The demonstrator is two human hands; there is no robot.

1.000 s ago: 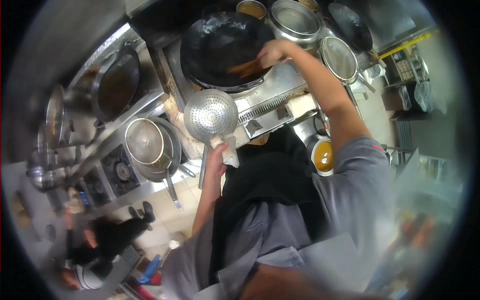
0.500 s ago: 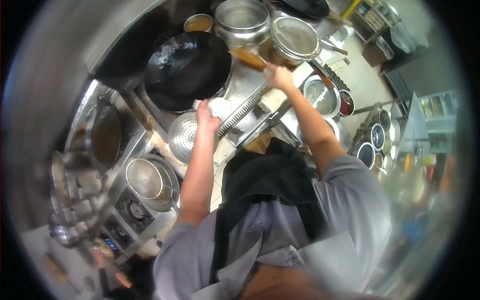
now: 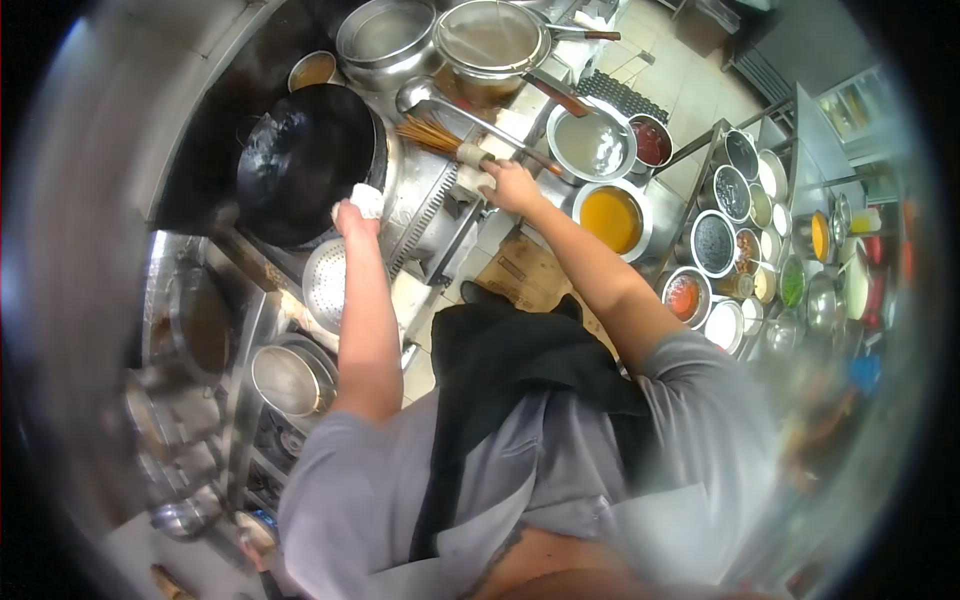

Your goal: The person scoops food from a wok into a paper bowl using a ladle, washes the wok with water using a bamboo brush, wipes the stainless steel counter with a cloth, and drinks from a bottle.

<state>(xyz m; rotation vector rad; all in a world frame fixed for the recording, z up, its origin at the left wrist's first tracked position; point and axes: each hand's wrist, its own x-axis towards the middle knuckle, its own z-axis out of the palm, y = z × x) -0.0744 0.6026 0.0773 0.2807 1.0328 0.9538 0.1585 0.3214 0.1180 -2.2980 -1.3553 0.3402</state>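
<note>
My left hand [image 3: 354, 219] is closed around a folded white cloth [image 3: 367, 201] at the near rim of a large black wok [image 3: 300, 165], which stands tilted on the stove. A bamboo wok brush [image 3: 432, 135] is in my right hand [image 3: 513, 186], gripped at its wrapped end, with the bristles pointing left toward the wok. Just beyond the brush lies a ladle [image 3: 416, 95], its long handle reaching to the right. Below my left hand, a perforated metal strainer [image 3: 322, 285] rests partly hidden by my forearm.
Behind the wok are a small pot of brown liquid [image 3: 313, 70], a metal pot [image 3: 385, 35] and a sieve [image 3: 490, 38] over another pot. To the right stand a bowl of yellow liquid [image 3: 608, 220] and a rack of seasoning containers [image 3: 713, 243]. Another person's hand shows at lower left.
The view has turned to the right. The wok leans more, with my left hand and the cloth still at its rim. My right hand has drawn the brush nearer to me.
</note>
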